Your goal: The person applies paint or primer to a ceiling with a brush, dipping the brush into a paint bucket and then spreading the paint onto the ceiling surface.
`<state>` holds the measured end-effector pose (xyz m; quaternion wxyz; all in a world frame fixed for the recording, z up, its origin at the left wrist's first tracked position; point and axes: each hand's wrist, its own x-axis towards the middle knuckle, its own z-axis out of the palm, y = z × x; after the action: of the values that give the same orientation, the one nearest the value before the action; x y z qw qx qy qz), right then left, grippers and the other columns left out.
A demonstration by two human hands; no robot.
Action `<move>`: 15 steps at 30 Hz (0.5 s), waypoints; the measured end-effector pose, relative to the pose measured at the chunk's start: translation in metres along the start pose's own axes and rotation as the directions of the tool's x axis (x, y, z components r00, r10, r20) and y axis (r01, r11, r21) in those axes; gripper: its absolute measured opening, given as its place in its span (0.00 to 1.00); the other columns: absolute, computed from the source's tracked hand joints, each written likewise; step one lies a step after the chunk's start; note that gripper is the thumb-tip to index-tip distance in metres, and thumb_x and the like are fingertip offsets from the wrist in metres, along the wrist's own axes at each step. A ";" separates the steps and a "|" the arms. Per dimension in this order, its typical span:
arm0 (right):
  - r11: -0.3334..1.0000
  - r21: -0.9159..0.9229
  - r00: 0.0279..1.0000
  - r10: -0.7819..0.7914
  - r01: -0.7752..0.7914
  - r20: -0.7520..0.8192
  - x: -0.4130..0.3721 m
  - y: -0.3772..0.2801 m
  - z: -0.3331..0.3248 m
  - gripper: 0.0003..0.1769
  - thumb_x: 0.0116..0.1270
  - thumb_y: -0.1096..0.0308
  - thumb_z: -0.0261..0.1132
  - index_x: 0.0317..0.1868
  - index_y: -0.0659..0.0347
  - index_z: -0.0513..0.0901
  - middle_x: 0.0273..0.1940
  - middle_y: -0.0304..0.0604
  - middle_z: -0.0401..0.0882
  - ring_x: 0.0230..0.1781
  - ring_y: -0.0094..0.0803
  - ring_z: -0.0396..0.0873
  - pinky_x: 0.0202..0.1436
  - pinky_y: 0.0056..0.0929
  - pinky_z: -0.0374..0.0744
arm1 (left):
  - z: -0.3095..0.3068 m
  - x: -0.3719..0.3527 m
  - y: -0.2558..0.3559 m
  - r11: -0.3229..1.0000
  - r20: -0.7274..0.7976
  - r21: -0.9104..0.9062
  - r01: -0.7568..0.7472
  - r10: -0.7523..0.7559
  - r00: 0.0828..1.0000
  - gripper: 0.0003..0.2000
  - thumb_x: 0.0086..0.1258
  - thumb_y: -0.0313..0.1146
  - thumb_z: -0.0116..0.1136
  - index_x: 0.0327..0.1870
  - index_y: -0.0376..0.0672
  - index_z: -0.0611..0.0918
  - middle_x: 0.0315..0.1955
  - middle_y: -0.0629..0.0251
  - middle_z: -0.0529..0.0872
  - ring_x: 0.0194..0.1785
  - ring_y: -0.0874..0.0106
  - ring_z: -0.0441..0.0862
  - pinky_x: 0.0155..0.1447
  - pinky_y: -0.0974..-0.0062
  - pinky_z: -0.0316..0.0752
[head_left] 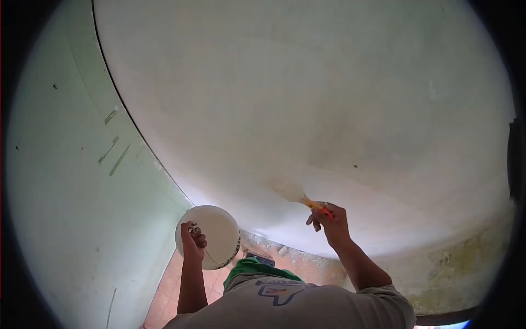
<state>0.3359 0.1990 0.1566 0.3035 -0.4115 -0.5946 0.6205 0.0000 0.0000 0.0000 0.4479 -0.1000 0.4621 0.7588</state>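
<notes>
My right hand [330, 220] grips a paintbrush [313, 205] by its orange and yellow handle. The pale, wide bristles point up and left and overlap the whitish wall [307, 109], with a faint blur around them. Lower and to the left, my left hand [193, 241] is closed around the thin handle of a round white bucket [219, 233]. Pale liquid, like paint, shows inside the bucket, and dark specks mark its right rim. The bucket hangs close to the corner where the two walls meet.
A pale green wall [60, 164] with several scrape marks stands at the left. Below are reddish floor tiles [170, 288]. Worn, patchy plaster [449, 268] runs along the lower right, and a dark object [515, 159] juts in at the right edge.
</notes>
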 end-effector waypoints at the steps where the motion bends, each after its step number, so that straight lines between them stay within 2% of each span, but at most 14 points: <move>1: 0.997 -0.016 0.996 -0.081 0.081 -0.044 0.003 -0.003 -0.001 0.13 0.74 0.69 0.68 0.52 0.71 0.85 0.29 0.46 0.86 0.23 0.23 0.77 0.28 0.22 0.76 | -0.001 0.005 0.000 1.000 -0.006 0.018 0.011 -0.011 1.000 0.12 0.70 0.50 0.57 0.36 0.55 0.73 0.16 0.80 0.62 0.15 0.82 0.52 0.21 0.79 0.46; 2: 0.987 -0.033 0.983 -0.162 0.160 -0.086 0.005 -0.005 0.000 0.13 0.74 0.68 0.69 0.50 0.71 0.87 0.29 0.44 0.87 0.23 0.21 0.77 0.28 0.20 0.76 | -0.003 0.009 -0.001 0.999 -0.014 0.039 0.020 -0.019 1.000 0.13 0.69 0.51 0.57 0.37 0.54 0.74 0.16 0.79 0.63 0.15 0.82 0.53 0.20 0.79 0.46; 3: 0.998 -0.034 0.995 -0.049 0.046 -0.084 -0.046 -0.004 -0.003 0.13 0.74 0.68 0.69 0.50 0.71 0.87 0.29 0.44 0.87 0.23 0.21 0.77 0.28 0.20 0.76 | -0.039 -0.050 -0.017 0.993 -0.099 0.059 0.097 -0.091 0.991 0.13 0.69 0.51 0.57 0.37 0.54 0.74 0.16 0.79 0.63 0.15 0.82 0.53 0.20 0.79 0.46; 5: 0.980 0.014 0.970 -0.196 0.200 -0.144 -0.024 -0.006 0.009 0.12 0.73 0.68 0.70 0.47 0.72 0.87 0.29 0.44 0.87 0.25 0.22 0.79 0.30 0.20 0.78 | -0.030 -0.021 -0.001 0.994 -0.081 0.096 0.051 -0.043 0.996 0.13 0.69 0.52 0.58 0.36 0.55 0.74 0.16 0.79 0.63 0.15 0.82 0.52 0.21 0.79 0.46; 9: 0.964 0.020 0.945 -0.256 0.266 -0.204 -0.007 -0.028 0.012 0.12 0.72 0.69 0.72 0.46 0.72 0.87 0.29 0.44 0.87 0.26 0.23 0.82 0.31 0.21 0.80 | -0.015 -0.011 0.005 0.992 -0.102 0.112 0.059 -0.047 0.994 0.12 0.69 0.52 0.58 0.36 0.56 0.73 0.16 0.79 0.62 0.14 0.82 0.53 0.21 0.79 0.46; 12: 0.937 0.055 0.920 -0.325 0.344 -0.221 0.001 -0.048 0.021 0.12 0.71 0.69 0.72 0.45 0.73 0.87 0.28 0.43 0.87 0.27 0.25 0.84 0.32 0.23 0.82 | -0.016 -0.013 0.017 0.992 -0.093 0.096 0.084 -0.075 0.993 0.13 0.68 0.49 0.61 0.35 0.55 0.72 0.14 0.81 0.57 0.13 0.83 0.50 0.19 0.80 0.43; 13: 0.914 0.040 0.899 -0.387 0.403 -0.206 0.009 -0.053 0.029 0.11 0.70 0.70 0.73 0.44 0.71 0.88 0.28 0.45 0.86 0.27 0.27 0.84 0.31 0.24 0.82 | -0.014 -0.004 0.032 0.993 -0.064 0.109 0.039 -0.032 0.997 0.13 0.68 0.49 0.61 0.35 0.55 0.72 0.14 0.81 0.57 0.13 0.83 0.50 0.19 0.80 0.43; 15: 0.893 -0.009 0.878 -0.445 0.450 -0.176 0.010 -0.072 0.028 0.10 0.68 0.70 0.74 0.43 0.69 0.88 0.27 0.46 0.86 0.26 0.30 0.85 0.31 0.24 0.82 | -0.017 -0.004 0.027 0.966 -0.052 0.232 0.113 -0.104 0.993 0.13 0.68 0.48 0.61 0.37 0.53 0.72 0.15 0.81 0.58 0.14 0.84 0.52 0.18 0.80 0.44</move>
<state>0.2984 0.2019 0.2249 0.4956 -0.3104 -0.6347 0.5051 -0.0235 -0.0205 0.0090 0.4882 -0.0863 0.5512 0.6711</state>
